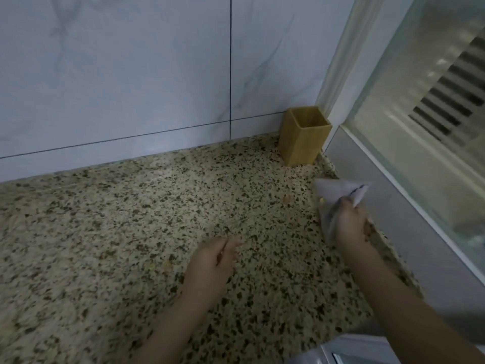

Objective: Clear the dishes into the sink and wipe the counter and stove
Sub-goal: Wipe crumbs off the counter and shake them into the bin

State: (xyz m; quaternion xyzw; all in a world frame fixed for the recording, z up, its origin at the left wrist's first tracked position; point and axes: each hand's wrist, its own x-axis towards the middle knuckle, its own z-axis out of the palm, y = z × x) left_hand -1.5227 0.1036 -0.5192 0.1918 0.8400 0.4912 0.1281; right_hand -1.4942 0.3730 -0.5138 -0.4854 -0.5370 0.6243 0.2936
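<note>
The speckled granite counter (131, 232) fills most of the view. My right hand (349, 222) grips a crumpled white cloth (341, 191) and holds it against the counter by the right edge, close to the window sill. My left hand (212, 261) hovers over or rests on the counter's middle with its fingers loosely curled; nothing is in it. A few small yellowish crumbs (168, 264) lie on the stone near the left hand.
A square wooden holder (304, 136) stands in the far right corner against the tiled wall (131, 74). A window with a white frame (420, 127) runs along the right side. A metal sink rim (341, 353) shows at the bottom right.
</note>
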